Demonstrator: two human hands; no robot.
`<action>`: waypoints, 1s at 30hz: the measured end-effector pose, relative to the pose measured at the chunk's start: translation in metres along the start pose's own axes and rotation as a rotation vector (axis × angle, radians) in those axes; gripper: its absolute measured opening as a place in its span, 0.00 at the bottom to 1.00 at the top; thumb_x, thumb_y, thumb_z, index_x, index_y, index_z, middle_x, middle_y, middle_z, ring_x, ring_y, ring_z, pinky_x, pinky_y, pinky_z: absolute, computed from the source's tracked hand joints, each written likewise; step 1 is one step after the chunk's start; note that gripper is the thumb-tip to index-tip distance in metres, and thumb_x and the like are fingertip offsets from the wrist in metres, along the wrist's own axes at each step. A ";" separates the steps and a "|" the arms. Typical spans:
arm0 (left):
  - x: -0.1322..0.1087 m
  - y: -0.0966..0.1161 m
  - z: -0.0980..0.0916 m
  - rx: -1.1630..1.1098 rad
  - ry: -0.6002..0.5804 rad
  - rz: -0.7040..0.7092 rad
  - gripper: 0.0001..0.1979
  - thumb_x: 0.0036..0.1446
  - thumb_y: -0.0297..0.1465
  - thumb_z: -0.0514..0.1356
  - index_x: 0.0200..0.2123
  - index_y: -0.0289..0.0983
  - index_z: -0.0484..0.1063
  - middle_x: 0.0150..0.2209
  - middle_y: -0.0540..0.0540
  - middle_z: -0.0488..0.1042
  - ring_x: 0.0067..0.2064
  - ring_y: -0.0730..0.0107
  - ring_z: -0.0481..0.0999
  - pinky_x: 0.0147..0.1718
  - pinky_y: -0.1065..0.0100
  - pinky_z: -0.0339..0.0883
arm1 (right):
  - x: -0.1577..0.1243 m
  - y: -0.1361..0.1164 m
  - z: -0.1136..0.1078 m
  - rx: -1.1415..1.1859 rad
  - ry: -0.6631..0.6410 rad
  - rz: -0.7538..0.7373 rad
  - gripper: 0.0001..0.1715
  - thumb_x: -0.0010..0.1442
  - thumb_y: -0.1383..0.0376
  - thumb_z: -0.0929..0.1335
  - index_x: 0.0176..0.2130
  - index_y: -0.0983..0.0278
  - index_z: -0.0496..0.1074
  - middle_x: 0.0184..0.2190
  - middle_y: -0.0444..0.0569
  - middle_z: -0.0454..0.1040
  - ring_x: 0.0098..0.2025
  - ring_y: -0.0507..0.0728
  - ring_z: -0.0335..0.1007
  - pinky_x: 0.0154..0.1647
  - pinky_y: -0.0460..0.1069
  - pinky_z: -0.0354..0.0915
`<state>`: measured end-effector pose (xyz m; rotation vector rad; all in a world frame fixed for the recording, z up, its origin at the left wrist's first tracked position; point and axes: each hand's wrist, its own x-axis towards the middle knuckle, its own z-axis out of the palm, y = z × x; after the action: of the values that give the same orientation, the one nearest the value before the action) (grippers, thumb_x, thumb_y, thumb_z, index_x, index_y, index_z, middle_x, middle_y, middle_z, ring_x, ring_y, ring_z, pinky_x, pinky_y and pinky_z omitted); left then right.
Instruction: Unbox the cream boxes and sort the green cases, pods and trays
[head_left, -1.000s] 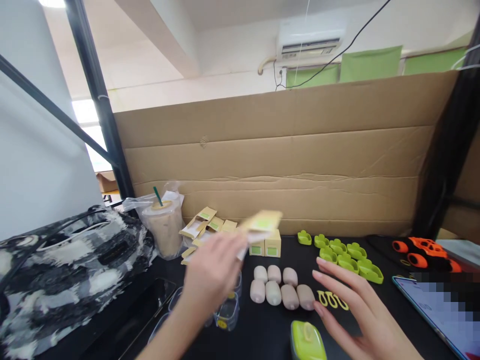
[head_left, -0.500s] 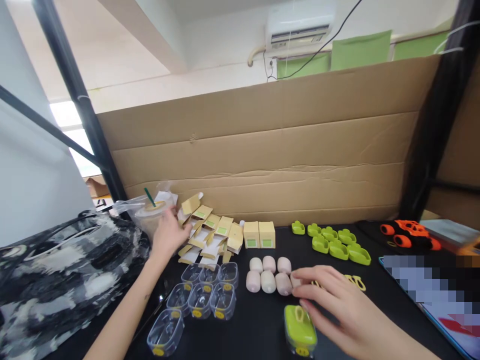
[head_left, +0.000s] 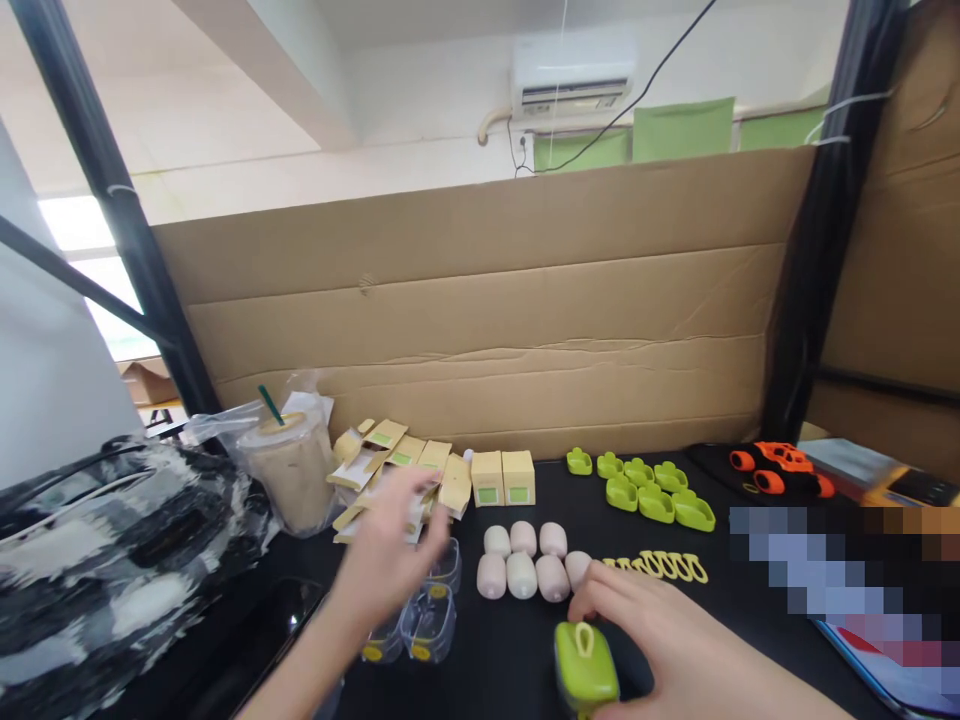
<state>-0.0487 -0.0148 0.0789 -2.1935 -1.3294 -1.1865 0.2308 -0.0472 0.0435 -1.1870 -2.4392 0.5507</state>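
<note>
My right hand (head_left: 637, 625) is closed around a small clear box with a green lid (head_left: 587, 668); the fingers are at its back edge and the thumb at its front. A pale yellow loop stands on the lid. My left hand (head_left: 394, 545), blurred, is in the air above several clear plastic boxes (head_left: 429, 625), fingers apart and holding nothing visible. It partly hides these boxes and a heap of opened small cartons (head_left: 386, 435). Several pale pink and white rounded pieces (head_left: 522, 575) stand in two rows between my hands.
Green lids (head_left: 655, 503) and yellow loops (head_left: 675, 567) lie at the right, near an orange toy car (head_left: 784, 465). Two upright cartons (head_left: 503, 480) stand by the cardboard wall (head_left: 480, 300). A drink cup (head_left: 296, 480) and patterned cloth (head_left: 112, 580) are at the left; a phone (head_left: 892, 660) lies far right.
My left hand has moved from beside the cup and cartons to the right and nearer. My right hand has come down and closed on the green-lidded box. The view has shifted slightly right.
</note>
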 end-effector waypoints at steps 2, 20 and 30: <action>-0.022 0.032 0.020 -0.230 -0.252 0.158 0.22 0.55 0.29 0.56 0.54 0.38 0.59 0.49 0.40 0.70 0.49 0.61 0.71 0.48 0.61 0.68 | 0.001 0.001 0.003 0.022 -0.021 0.027 0.23 0.41 0.67 0.76 0.38 0.60 0.69 0.41 0.44 0.72 0.44 0.59 0.68 0.43 0.50 0.62; -0.060 0.073 0.058 -0.812 -0.673 -0.242 0.26 0.44 0.29 0.67 0.48 0.37 0.66 0.47 0.43 0.68 0.50 0.60 0.68 0.53 0.59 0.62 | -0.001 0.007 0.019 0.252 0.108 -0.106 0.08 0.67 0.63 0.59 0.38 0.59 0.65 0.40 0.48 0.71 0.44 0.56 0.69 0.47 0.51 0.65; -0.059 0.072 0.059 -0.829 -0.676 -0.246 0.26 0.43 0.29 0.67 0.48 0.35 0.67 0.47 0.42 0.68 0.50 0.60 0.68 0.53 0.61 0.62 | -0.003 0.006 0.019 0.296 0.200 -0.079 0.10 0.68 0.61 0.57 0.41 0.58 0.65 0.39 0.46 0.72 0.43 0.55 0.71 0.45 0.47 0.67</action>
<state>0.0275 -0.0495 0.0070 -3.3220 -1.5593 -1.2914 0.2269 -0.0498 0.0238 -0.9701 -2.1376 0.7043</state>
